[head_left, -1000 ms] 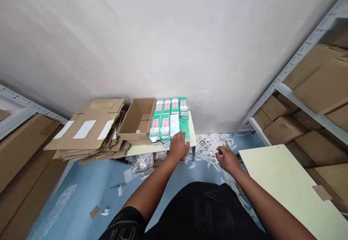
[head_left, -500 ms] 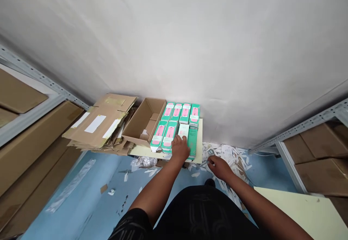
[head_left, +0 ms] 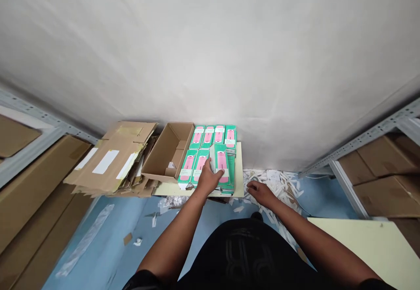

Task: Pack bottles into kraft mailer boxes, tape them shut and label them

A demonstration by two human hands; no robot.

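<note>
My left hand (head_left: 207,178) grips a green box with a pink picture (head_left: 222,165) and holds it tilted, one long edge lifted, above the front row of matching green boxes (head_left: 212,135). Those boxes lie in two rows on a small cream table (head_left: 239,180) against the wall. My right hand (head_left: 259,191) hovers low beside the table's right edge, fingers loosely apart, over white paper scraps (head_left: 278,183) on the floor. It holds nothing that I can see.
An open cardboard box (head_left: 169,151) stands left of the green boxes, next to a pile of flattened cartons (head_left: 113,159). Metal shelves with brown cartons flank both sides (head_left: 383,169). A cream board (head_left: 370,244) lies at the lower right. The floor is blue.
My left hand has lifted one box from the front row and turned it pink side up. My right hand has drifted slightly left, closer to the table. The view shifted.
</note>
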